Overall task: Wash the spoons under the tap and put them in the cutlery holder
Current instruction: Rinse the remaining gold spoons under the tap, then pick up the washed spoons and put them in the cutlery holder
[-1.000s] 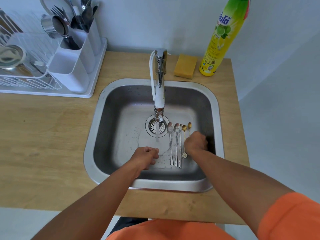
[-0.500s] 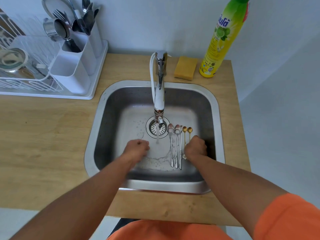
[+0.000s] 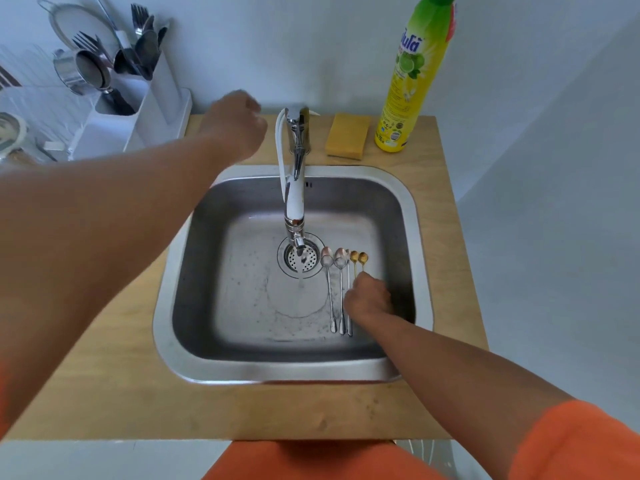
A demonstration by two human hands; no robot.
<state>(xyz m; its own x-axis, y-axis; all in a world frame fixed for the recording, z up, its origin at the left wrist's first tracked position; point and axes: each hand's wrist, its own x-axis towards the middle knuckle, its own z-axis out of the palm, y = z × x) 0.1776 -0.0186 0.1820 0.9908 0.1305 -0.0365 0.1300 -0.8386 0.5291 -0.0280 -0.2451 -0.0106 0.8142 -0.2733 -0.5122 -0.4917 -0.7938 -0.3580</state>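
Observation:
Several spoons lie side by side on the floor of the steel sink [image 3: 420, 237], right of the drain: silver spoons [image 3: 334, 292] and two small gold spoons [image 3: 359, 258]. My right hand [image 3: 369, 297] is down in the sink, fingers closed over the gold spoons' handles, which it hides. My left hand [image 3: 235, 126] is raised above the counter just left of the tap [image 3: 294, 188], blurred, fingers curled, nothing visible in it. A thin stream of water runs from the tap. The white cutlery holder [image 3: 152, 109] stands at the back left with forks and spoons in it.
A white dish rack [image 3: 41, 133] with metal cups and a strainer sits left of the holder. A yellow sponge [image 3: 346, 136] and a tall dish-soap bottle [image 3: 412, 81] stand behind the sink on the wooden counter [image 3: 114, 358]. The wall is close behind.
My left hand has left the sink and risen to the back, beside the tap's top. My right hand has stayed on the gold spoons' handles. The spoons have not moved.

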